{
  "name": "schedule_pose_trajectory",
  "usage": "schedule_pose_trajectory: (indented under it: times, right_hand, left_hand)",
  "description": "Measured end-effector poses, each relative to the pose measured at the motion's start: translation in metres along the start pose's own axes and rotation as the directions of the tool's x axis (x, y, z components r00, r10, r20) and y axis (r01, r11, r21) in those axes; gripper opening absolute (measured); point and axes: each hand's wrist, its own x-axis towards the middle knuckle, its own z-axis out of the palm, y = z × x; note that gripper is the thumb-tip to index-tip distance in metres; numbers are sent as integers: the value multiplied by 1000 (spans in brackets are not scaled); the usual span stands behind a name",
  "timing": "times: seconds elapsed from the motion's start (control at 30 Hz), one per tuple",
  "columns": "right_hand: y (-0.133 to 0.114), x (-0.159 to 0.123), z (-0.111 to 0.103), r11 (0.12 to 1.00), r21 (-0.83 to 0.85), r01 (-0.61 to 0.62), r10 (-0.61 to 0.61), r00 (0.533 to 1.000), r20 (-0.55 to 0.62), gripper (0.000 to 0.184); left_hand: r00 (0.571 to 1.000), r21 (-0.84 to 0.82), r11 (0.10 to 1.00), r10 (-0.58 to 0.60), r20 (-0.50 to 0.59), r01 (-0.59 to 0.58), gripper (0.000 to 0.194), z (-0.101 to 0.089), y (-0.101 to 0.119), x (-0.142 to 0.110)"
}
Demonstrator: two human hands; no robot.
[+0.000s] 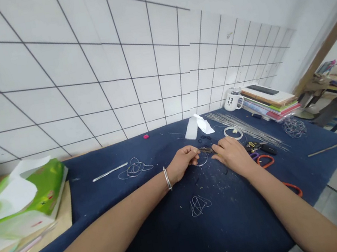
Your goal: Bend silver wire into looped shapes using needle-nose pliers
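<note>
My left hand, with a silver bangle on its wrist, pinches a thin wire loop over the dark blue cloth. My right hand is closed around a pair of small dark pliers, whose jaws point left and meet the wire at my left fingertips. Their handles are hidden in my right palm. Nearer to me lies a loose tangle of wire, and another wire coil rests to the left beside a short bundle of straight wires.
Scissors with orange handles, a roll of clear line and many long straight wires lie right of my hands. A white mug and stacked books stand at the back right. A green tissue pack sits left.
</note>
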Motion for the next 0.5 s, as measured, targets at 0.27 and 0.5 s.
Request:
schedule_pose_trajectory:
  times: [0.27,0.5]
  right_hand:
    - [0,0,1,1000,-2,-1,1,1000,-2,27]
    - [1,-1,5,1000,22,-5,5,1000,-9,30]
  left_hand:
    - [1000,-5,1000,6,-26,-6,19,2,1,-1]
    - [999,10,1000,22,-35,-21,19,2,1,-1]
